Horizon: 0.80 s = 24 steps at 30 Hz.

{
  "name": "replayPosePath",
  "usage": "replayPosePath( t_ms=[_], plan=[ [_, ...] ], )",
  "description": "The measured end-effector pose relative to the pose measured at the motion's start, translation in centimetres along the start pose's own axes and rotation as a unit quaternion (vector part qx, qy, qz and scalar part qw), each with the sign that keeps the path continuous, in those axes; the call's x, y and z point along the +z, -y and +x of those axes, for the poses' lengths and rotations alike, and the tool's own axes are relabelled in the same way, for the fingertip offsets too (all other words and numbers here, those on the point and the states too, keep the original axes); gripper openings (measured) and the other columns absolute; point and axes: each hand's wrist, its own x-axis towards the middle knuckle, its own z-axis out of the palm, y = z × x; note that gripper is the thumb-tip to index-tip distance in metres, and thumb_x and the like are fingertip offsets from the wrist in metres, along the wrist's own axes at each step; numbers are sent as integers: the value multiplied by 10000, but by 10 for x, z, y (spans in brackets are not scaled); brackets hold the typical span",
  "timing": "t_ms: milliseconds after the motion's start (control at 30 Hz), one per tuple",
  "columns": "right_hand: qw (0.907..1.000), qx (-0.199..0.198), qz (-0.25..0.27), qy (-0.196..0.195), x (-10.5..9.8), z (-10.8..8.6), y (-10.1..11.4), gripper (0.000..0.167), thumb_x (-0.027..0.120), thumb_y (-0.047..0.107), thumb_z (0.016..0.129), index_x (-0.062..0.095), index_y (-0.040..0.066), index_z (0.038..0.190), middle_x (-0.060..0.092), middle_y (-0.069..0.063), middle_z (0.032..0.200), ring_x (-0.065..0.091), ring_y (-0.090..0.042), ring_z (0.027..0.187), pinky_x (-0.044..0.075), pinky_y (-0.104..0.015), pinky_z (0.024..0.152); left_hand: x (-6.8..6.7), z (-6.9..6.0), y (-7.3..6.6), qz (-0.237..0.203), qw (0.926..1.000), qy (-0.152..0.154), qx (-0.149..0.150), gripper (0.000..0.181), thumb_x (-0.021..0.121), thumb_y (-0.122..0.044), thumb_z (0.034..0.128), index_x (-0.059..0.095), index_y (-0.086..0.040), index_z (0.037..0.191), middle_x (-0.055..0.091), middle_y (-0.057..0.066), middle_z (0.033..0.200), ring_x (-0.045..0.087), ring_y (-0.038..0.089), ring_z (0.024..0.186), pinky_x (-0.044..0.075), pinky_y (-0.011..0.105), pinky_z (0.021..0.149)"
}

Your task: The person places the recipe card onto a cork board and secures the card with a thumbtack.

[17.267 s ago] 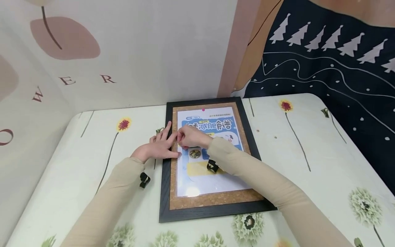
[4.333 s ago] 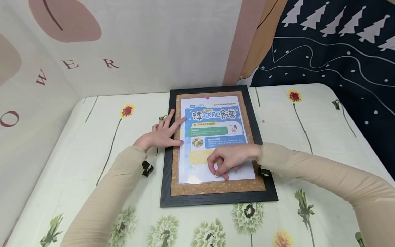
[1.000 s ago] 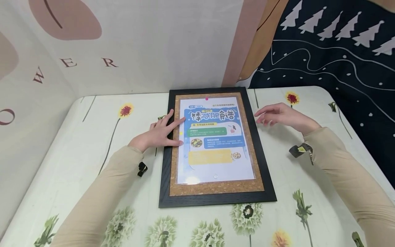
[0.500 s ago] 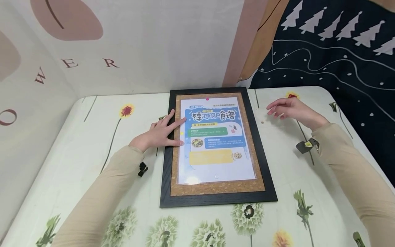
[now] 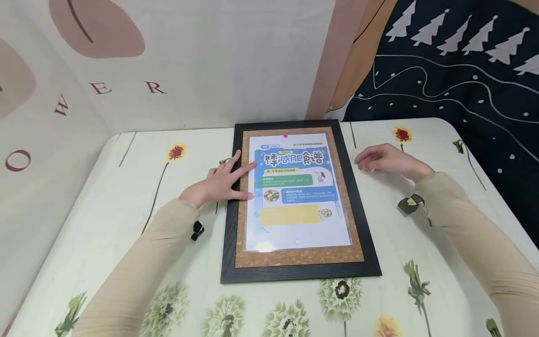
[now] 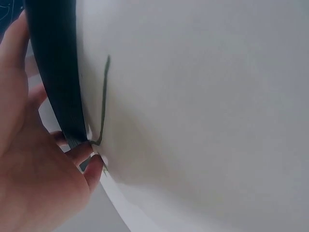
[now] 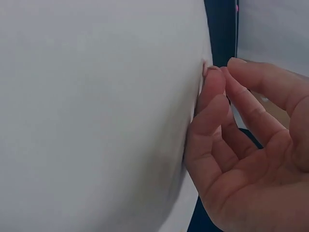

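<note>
A printed, glossy poster [image 5: 294, 234] lies on a cork board [image 5: 269, 260] with a black frame [image 5: 294, 271]. Pink [image 5: 285, 136], yellow [image 5: 250, 182] and clear round thumbtack heads [image 5: 297, 241] show along its top, left and bottom edges. My left hand [image 5: 219, 183] rests with spread fingers across the frame's left side, index finger and thumb on the poster's edge. Right of the frame, my right hand [image 5: 389, 160] has lowered its bent fingers to the tabletop. The right wrist view shows a small brownish thumbtack [image 7: 205, 68] against a fingertip; no pinch is plain.
A pale cloth with printed flowers [image 5: 403, 134] covers the table [image 5: 126, 196]. Pale fabric [image 5: 219, 61] hangs behind it, and a dark curtain with white trees [image 5: 446, 98] stands at the right. Black straps [image 5: 410, 204] sit on both wrists.
My right hand left the poster's bottom, where a clear tack now shows, and went to the table at the right. It has just come down and left onto the small tack. My left hand stays put.
</note>
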Motion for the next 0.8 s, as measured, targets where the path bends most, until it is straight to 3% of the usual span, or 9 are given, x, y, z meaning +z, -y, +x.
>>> replayPosePath(
  t_ms=[333,567,800],
  plan=[
    [9998,25,-142,-161,2,0,-3,259,600,86,940,628,-19,1175,620,-144,1140,488,-262,996,448,-279,779,0,0,0,-22,10000,-46,34,912,668,-510,863,168,-209,1564,-132,181,1588,4,409,1435,144,630,1020],
    [9990,-107,-279,-332,6,1,-5,159,638,83,918,664,-18,1037,575,-105,958,440,-258,924,359,-354,780,0,0,0,24,10000,-52,7,907,663,-510,867,169,-203,1563,-126,186,1587,18,421,1431,146,628,1018],
    [9990,-211,-266,-298,8,1,-5,142,648,85,914,671,-20,1008,581,-106,949,444,-260,906,346,-362,776,0,1,-1,41,10000,-4,-6,913,658,-518,866,159,-207,1564,-136,182,1587,3,416,1433,142,634,1018]
  ],
)
